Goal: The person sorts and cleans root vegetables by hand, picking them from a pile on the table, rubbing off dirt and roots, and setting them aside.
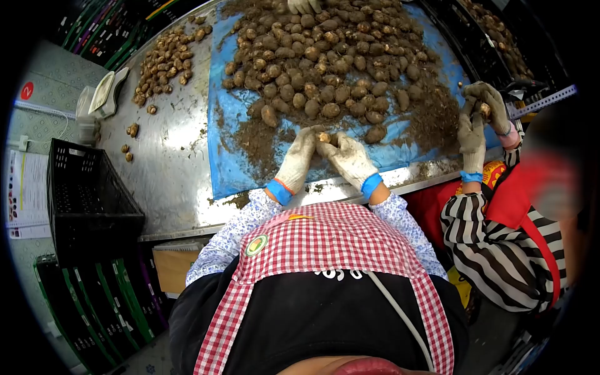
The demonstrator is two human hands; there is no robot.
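Over blue sheeting (226, 165), left hand (296, 159) and right hand (351, 161) angle inward, fingers jointly grasping a small tuber (323, 137)

On the left, a black crate (94, 228) stood beside the metal table (178, 144), with a printed sheet (31, 194) on the patterned wall (65, 65) behind it and, higher up, a red disc (27, 90) bearing the number 2. A white device (107, 94) sat at the table's edge next to a clear plastic tub (86, 119), while dark crates with green edges (94, 306) were stacked at the lower left, near a brown cardboard box (175, 272) below the tabletop. At the right, a co-worker (494, 275) wore black-and-white stripes and a red apron (515, 197), and more dark crates (112, 28) filled the upper left.
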